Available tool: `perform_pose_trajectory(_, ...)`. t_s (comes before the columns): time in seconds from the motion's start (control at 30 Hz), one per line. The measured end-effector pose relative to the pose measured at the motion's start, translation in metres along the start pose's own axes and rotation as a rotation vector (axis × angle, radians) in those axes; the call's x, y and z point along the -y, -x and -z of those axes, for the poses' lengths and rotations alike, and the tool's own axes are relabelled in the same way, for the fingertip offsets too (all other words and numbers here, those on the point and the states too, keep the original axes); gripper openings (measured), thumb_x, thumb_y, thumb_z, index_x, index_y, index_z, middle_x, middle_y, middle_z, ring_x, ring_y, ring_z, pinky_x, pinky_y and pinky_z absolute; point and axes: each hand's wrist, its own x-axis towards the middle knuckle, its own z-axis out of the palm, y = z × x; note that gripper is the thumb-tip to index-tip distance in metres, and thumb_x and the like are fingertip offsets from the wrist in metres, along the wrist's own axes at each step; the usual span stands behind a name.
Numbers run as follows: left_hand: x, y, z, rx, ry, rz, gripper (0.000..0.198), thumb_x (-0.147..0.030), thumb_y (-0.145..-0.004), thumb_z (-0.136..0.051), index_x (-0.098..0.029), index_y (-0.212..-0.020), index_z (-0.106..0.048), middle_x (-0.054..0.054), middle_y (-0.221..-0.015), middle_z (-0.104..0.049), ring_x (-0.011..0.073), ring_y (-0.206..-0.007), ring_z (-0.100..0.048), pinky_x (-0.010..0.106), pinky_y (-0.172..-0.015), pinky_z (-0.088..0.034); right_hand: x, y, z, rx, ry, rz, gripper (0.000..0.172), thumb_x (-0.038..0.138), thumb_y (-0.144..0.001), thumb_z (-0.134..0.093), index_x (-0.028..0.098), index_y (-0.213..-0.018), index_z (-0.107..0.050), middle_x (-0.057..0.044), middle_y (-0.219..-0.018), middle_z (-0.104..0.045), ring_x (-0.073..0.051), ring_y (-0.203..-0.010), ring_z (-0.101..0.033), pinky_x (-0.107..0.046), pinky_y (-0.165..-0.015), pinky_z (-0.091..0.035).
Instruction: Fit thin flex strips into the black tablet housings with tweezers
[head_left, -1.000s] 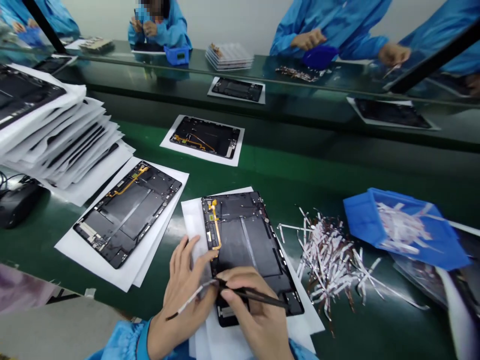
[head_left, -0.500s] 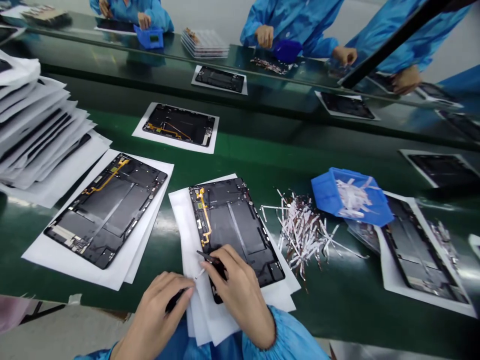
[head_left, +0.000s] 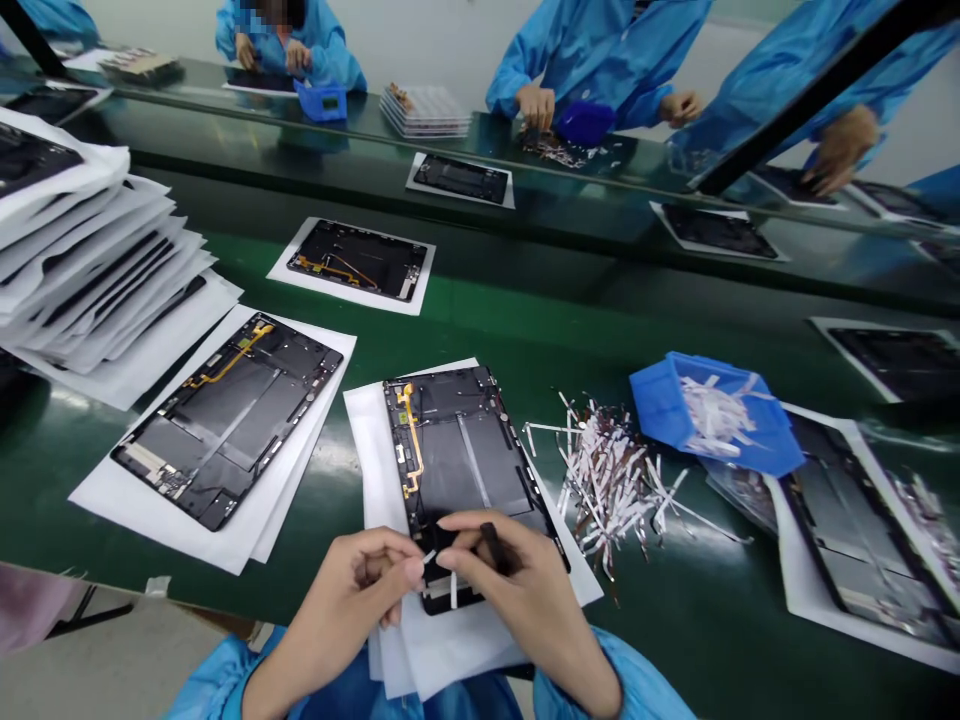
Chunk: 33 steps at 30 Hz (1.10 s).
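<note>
One open tablet shell [head_left: 487,460] on white sheets [head_left: 366,450], right under both hands. L hand [head_left: 367,580] pinches a small white bit [head_left: 430,556]; R hand [head_left: 521,575] grips dark tweezers [head_left: 493,545] w/ a white strip [head_left: 454,592] by its fingertips. Nearby blue bin [head_left: 656,405] has loose white strips [head_left: 716,412] inside, messy pile [head_left: 604,480] just beside it. Clear trays [head_left: 431,112] across the bench = stacked, brownish bits [head_left: 400,98] on top. Can't tell what's in the far blue bin [head_left: 587,123] tho.

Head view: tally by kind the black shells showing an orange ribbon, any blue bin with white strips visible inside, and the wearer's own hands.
Black shells showing an orange ribbon: 3 (middle, left shell, back shell)
Blue bin with white strips: 1
Left hand and right hand: 2
Total: 6
</note>
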Motion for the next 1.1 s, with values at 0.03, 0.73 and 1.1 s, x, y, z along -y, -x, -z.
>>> perform_pose_trajectory(0.03,-0.001,-0.001,-0.003,0.001,-0.002,-0.01,0.034,-0.05,-0.087,-0.067,-0.016,-0.087,-0.07,0.001,-0.07,-0.065,0.0077,-0.051,-0.05,0.019,-0.05,-0.04,-0.002,-0.002,0.002,0.019,0.017,-0.015,0.006,0.022,-0.075,-0.078,0.023,-0.081,-0.077,0.003,-0.062,-0.069,-0.011,-0.05,-0.058,-0.02,-0.05,-0.048)
perform_pose_trajectory(0.73,0.004,0.011,-0.001,-0.115,-0.449,-0.321,0.027,-0.029,-0.101,-0.048,-0.027,-0.118,-0.07,0.005,-0.109,-0.071,0.0176,-0.1,-0.068,0.027,-0.086,-0.056,-0.02,0.01,-0.004,-0.015,0.067,0.222,0.014,0.012,-0.087,-0.065,0.021,-0.078,-0.062,0.003,-0.071,-0.062,-0.01,-0.061,-0.058,-0.018,-0.057,-0.046)
perform_pose_trajectory(1.1,0.001,-0.035,0.015,-0.038,-0.879,-1.19,0.068,0.005,-0.087,-0.061,-0.018,-0.147,-0.042,0.002,-0.104,-0.078,0.0161,-0.109,-0.069,0.038,-0.112,-0.045,0.037,0.01,0.088,-0.507,0.426,0.55,0.015,0.012,-0.089,-0.064,0.026,-0.089,-0.067,0.001,-0.075,-0.072,-0.015,-0.064,-0.068,-0.027,-0.058,-0.053)
